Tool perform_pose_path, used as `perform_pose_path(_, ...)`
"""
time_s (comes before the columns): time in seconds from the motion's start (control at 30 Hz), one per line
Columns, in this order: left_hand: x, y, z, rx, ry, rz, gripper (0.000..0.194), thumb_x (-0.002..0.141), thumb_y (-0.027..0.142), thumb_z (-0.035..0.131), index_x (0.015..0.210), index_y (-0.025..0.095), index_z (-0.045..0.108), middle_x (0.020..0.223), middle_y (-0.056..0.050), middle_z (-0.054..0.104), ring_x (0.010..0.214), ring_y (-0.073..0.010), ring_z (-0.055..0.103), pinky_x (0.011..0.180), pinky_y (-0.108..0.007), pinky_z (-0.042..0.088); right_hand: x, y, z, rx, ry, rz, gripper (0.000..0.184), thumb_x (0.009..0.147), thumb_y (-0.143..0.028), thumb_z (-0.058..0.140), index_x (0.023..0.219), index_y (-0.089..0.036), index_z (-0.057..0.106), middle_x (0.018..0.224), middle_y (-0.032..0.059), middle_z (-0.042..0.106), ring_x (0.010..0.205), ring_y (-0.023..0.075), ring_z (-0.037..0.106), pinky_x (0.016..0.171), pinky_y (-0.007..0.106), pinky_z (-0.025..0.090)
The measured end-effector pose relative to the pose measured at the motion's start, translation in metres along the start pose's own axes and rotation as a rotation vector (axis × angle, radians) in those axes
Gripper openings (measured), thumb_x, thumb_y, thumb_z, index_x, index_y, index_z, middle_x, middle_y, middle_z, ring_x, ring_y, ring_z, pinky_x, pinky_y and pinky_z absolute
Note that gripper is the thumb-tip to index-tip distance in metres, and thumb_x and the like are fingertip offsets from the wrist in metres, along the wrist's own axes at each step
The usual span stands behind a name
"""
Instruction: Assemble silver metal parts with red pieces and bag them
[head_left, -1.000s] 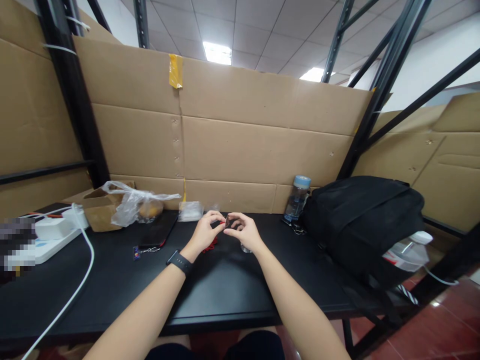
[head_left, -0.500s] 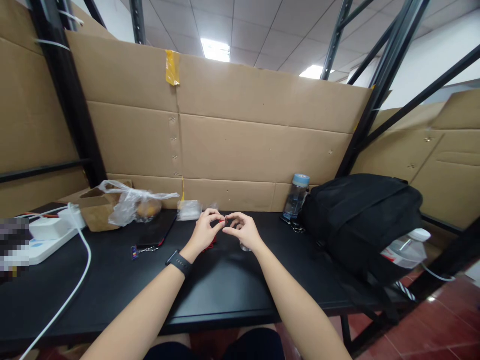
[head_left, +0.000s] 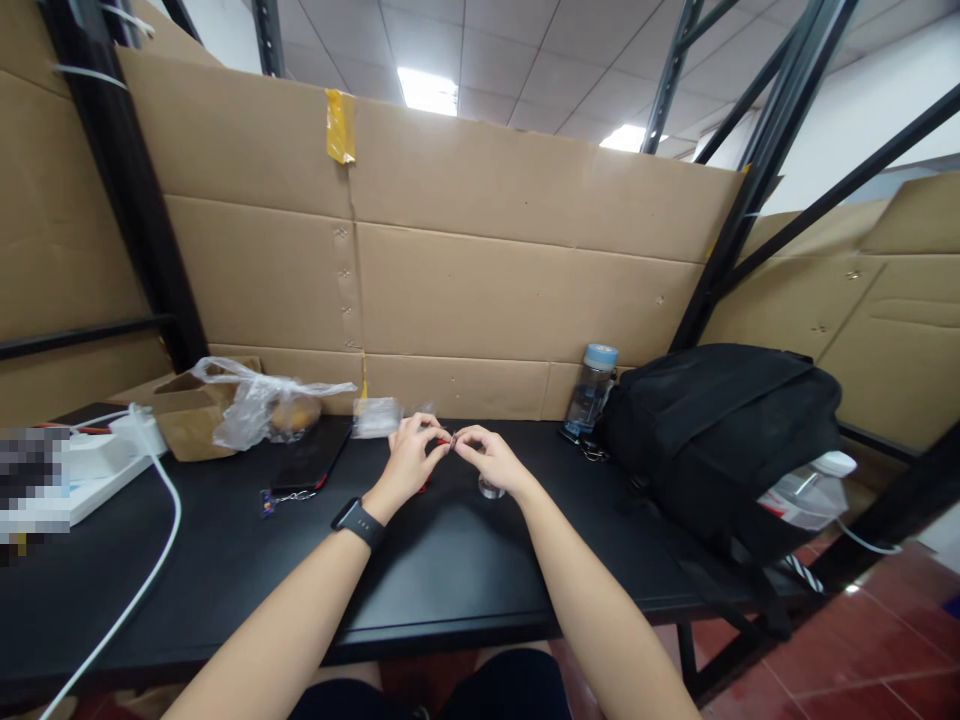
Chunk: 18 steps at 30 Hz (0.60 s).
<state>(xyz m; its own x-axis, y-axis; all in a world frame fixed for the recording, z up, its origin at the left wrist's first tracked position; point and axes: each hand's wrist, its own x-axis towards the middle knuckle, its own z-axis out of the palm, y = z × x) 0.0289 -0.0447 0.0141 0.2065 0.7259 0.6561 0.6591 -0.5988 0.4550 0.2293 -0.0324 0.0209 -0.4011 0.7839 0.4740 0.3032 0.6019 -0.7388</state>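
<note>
Just below the center of the frame, a person's left hand (head_left: 409, 462), its fingertips pinched, grips a small piece (head_left: 453, 441). The piece lies directly between the hands, neither nearer, its long axis too small to tell. The right hand (head_left: 493, 459) pinches its other side, above a round clear object (head_left: 491, 488).

Both hands (head_left: 452, 455) meet at the fingertips, forearms angled inward.
</note>
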Motion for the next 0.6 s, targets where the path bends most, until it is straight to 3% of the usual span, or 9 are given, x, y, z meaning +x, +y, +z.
perform_pose_path(0.17, 0.0002, 0.0, 0.0011, -0.007, -0.006, -0.004, 0.009, 0.09, 0.032, 0.068, 0.093, 0.029, 0.075, 0.113, -0.005, 0.06, 0.115, -0.0274, 0.051, 0.099, -0.045, 0.036, -0.0006, 0.0035, 0.0024, -0.027, 0.014, 0.017, 0.021, 0.089, -0.039, 0.066, 0.087, -0.019, 0.071, 0.111, 0.007, 0.066, 0.094, 0.0178, 0.063, 0.065, 0.025, 0.046)
perform_pose_path(0.43, 0.0017, -0.0036, -0.0015, -0.074, -0.07, 0.048, 0.011, 0.09, 0.031, 0.066, 0.093, 0.027, 0.076, 0.107, -0.005, 0.062, 0.109, -0.025, 0.053, 0.1, -0.043, 0.04, -0.0017, -0.001, 0.0015, 0.012, 0.005, 0.021, 0.019, 0.087, -0.036, 0.068, 0.083, -0.018, 0.073, 0.109, 0.0072, 0.065, 0.09, 0.0169, 0.063, 0.061, 0.023, 0.045)
perform_pose_path(0.6, 0.003, -0.0028, -0.0033, -0.164, -0.069, 0.055, 0.014, 0.089, 0.036, 0.067, 0.09, 0.027, 0.078, 0.107, -0.005, 0.061, 0.108, -0.0247, 0.055, 0.102, -0.042, 0.041, -0.0022, -0.0035, 0.0005, 0.036, 0.066, 0.049, 0.015, 0.081, -0.033, 0.072, 0.08, -0.019, 0.076, 0.11, 0.0065, 0.066, 0.082, 0.0145, 0.062, 0.062, 0.024, 0.046)
